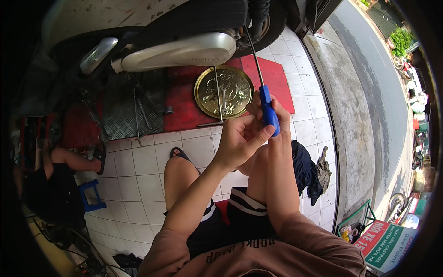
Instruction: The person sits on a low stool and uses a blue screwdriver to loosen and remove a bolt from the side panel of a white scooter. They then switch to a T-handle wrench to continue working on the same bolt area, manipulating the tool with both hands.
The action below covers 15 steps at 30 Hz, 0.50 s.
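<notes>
A long screwdriver (268, 111) with a blue handle points up and away. Its thin shaft reaches to the motorbike (180, 51) beside the rear wheel, where the tip is hard to make out. My right hand (281, 113) wraps its fingers round the handle. Against the handle's near end lies the thumb of my left hand (240, 138); its other fingers curl in beside the right hand, partly hidden. Just beyond my left hand, a T-handle wrench (217, 90) crosses a round gold-coloured tray (201, 102). A small spanner (224, 100) rests in the tray.
The bike stands over a red platform (180, 111) with a metal tread plate (122, 117) holding several tools. At left, another person (50, 189) sits near a blue stool (91, 196). Dark cloth (304, 168) lies on the tiles to the right. A street (369, 87) runs beyond.
</notes>
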### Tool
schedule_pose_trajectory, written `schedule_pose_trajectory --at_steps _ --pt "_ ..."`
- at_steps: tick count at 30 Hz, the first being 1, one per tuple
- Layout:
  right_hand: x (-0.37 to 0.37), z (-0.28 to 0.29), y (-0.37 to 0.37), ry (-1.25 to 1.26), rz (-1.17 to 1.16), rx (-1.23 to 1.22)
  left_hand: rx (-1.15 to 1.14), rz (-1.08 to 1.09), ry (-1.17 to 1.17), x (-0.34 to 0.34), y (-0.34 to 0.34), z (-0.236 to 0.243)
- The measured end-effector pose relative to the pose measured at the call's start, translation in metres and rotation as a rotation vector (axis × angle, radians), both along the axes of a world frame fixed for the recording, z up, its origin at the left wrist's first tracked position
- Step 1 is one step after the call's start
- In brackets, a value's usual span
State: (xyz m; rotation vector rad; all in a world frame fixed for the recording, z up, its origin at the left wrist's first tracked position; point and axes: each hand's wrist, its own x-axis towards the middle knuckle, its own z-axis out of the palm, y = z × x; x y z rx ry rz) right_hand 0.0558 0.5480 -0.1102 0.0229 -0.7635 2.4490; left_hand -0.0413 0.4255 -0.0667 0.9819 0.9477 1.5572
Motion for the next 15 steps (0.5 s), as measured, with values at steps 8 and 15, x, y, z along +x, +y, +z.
schedule_pose_trajectory --at_steps 8,15 --pt "0.003 0.011 -0.006 -0.205 -0.146 0.05 0.002 0.042 -0.035 0.007 0.0 0.001" --pt "-0.004 0.016 -0.013 0.057 -0.057 -0.223 -0.035 -0.202 -0.345 0.019 -0.003 -0.009"
